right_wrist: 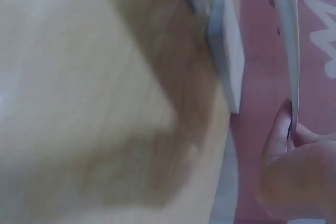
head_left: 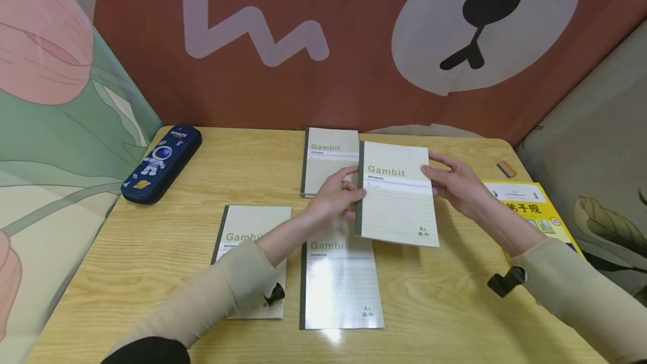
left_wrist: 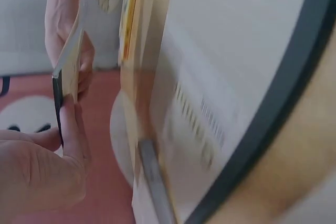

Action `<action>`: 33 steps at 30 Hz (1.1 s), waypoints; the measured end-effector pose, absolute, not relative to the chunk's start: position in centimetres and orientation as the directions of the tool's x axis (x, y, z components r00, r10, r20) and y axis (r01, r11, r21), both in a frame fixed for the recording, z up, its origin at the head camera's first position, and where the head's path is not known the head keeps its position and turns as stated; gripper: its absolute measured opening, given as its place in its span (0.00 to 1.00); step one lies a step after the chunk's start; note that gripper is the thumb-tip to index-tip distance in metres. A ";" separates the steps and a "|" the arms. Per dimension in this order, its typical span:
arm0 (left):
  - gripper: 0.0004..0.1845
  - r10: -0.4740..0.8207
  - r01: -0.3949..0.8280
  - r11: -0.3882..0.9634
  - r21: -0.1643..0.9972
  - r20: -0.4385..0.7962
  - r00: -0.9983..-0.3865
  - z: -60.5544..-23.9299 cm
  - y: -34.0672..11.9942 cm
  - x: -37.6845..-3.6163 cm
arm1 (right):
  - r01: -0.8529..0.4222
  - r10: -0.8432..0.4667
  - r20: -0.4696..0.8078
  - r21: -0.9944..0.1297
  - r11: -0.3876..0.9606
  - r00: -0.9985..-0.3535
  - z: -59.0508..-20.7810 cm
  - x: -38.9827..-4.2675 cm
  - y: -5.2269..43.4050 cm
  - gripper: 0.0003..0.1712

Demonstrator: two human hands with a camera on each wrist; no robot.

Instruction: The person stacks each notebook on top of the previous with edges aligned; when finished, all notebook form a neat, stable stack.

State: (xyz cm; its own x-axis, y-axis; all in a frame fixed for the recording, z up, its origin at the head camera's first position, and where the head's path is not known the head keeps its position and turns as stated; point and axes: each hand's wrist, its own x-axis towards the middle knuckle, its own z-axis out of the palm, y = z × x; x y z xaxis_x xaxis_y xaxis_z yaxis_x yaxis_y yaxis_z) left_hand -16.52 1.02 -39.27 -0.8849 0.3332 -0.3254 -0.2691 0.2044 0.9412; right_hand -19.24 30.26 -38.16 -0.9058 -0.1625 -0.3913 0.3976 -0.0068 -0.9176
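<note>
A pale Gambit notebook point(head_left: 396, 201) with a dark spine is held above the table between both hands. My left hand point(head_left: 333, 195) pinches its spine edge, thumb on the cover, as the left wrist view also shows. At the opposite edge my right hand point(head_left: 457, 184) pinches it, thumb on the front; in the right wrist view the notebook point(right_wrist: 291, 40) appears edge-on. Partly beneath the left hand lies a second notebook point(head_left: 341, 291), glare on its cover. Another notebook point(head_left: 331, 159) rests behind, and one more point(head_left: 258, 221) sits at left, partly covered by my left sleeve.
A dark blue space-themed pencil case point(head_left: 162, 164) stands at the table's back left. On the right, a yellow book point(head_left: 531, 206) lies partly under my right forearm, with a small eraser-like block point(head_left: 506, 169) behind it. A patterned fabric wall point(head_left: 354, 94) borders the wooden table point(head_left: 146, 274).
</note>
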 end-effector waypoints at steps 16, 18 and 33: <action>0.36 0.230 -0.251 0.152 0.956 -0.281 -0.932 -38.4 -6.0 -21.7 | 0.260 -0.347 -0.287 -0.958 0.122 -0.893 -38.5 -24.4 23.6 0.40; 0.36 0.225 -0.268 0.150 0.952 -0.297 -0.928 -38.6 -6.7 -22.2 | 0.246 -0.363 -0.281 -0.959 0.140 -0.888 -38.8 -25.2 22.9 0.40; 0.32 0.134 -0.253 0.324 0.912 -0.309 -0.942 -41.2 -8.5 -26.2 | 0.326 -0.187 -0.348 -0.935 0.137 -0.919 -42.0 -29.0 19.1 0.37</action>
